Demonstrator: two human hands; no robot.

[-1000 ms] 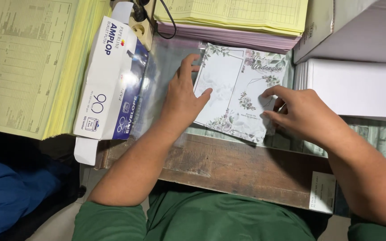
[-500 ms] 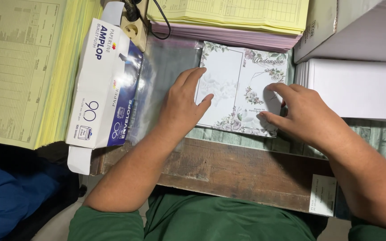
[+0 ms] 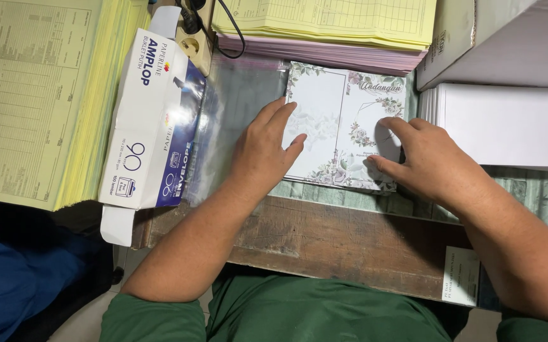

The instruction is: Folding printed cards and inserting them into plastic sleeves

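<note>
A floral-printed card (image 3: 344, 123) lies flat on the wooden desk (image 3: 350, 234), white with green leaves and pale flowers round its edges. My left hand (image 3: 262, 149) rests palm down across the card's left edge and a clear plastic sleeve (image 3: 233, 120) beside it. My right hand (image 3: 426, 158) presses its fingertips on the card's right lower part. Neither hand lifts anything.
A white and blue envelope box (image 3: 153, 126) lies left of the sleeve. A thick yellow form stack (image 3: 39, 95) fills the far left. Yellow and pink sheets (image 3: 331, 31) sit behind the card, white boxes (image 3: 508, 95) on the right, and a power strip (image 3: 195, 31) at the top.
The card has swung from tilted to lying square on the desk. Both hands shifted slightly with it and stay flat on top.
</note>
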